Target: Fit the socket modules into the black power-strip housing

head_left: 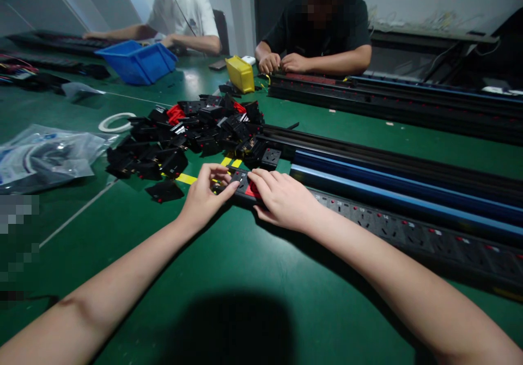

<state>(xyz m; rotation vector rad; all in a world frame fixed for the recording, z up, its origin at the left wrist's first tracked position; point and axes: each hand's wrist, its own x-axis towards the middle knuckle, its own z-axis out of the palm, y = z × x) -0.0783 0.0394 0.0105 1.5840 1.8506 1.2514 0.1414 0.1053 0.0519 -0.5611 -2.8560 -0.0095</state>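
A long black power strip [370, 216] with a row of socket modules and small red parts runs from the middle of the table to the right edge. My left hand [208, 193] is closed around its near left end, thumb on a socket module and fingers curled at the far side. My right hand [284, 197] lies over the strip just to the right, fingers on top and thumb at the near side, partly covering a red piece [252, 190]. A heap of loose black socket modules [208, 122] lies beyond my hands, and a single module [164, 190] rests left of them.
Blue-black metal rails [368, 185] lie behind the strip. A clear plastic bag [49, 155], a white tape ring [116, 122], a blue bin [139, 62] and a yellow box [241, 74] are on the green table [229, 278]. Two people work across it.
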